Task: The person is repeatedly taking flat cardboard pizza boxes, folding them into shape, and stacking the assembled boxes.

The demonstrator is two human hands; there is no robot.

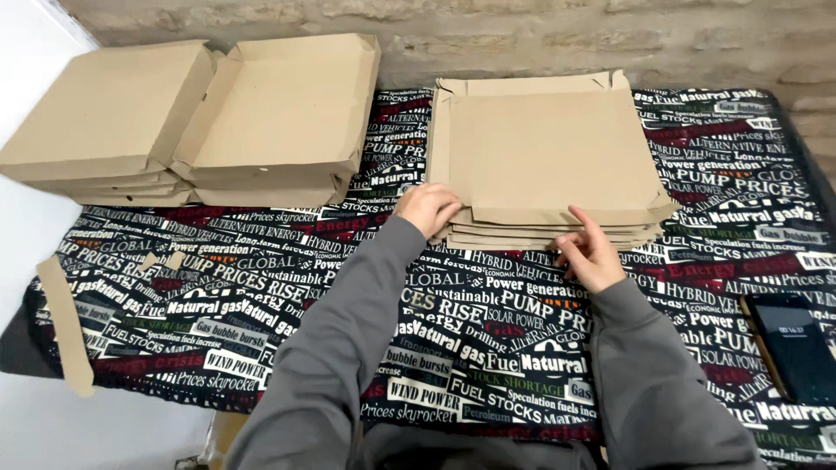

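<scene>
Left grip (427,209): fingers curled on near-left corner of flat cardboard stack (549,157), centre-right of frame on bench (261,296). Right grip (589,254): fingers apart, touching near edge. Stack lies straight ahead of me, both equally near.

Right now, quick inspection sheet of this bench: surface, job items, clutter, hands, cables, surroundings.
Surface: table covered by a dark cloth printed all over with words.
Job's things: stack of flat cardboard blanks at centre back; folded cardboard boxes piled at back left, the top right one open.
Clutter: cardboard strip at the cloth's left edge, small cardboard scraps nearby, dark phone at right edge.
Hands: left hand on the stack's front left corner, fingers curled; right hand at the stack's front edge, fingers spread. Both in grey sleeves.
Cables: nothing seen.
Surroundings: rough stone wall behind, white surface at left.
</scene>
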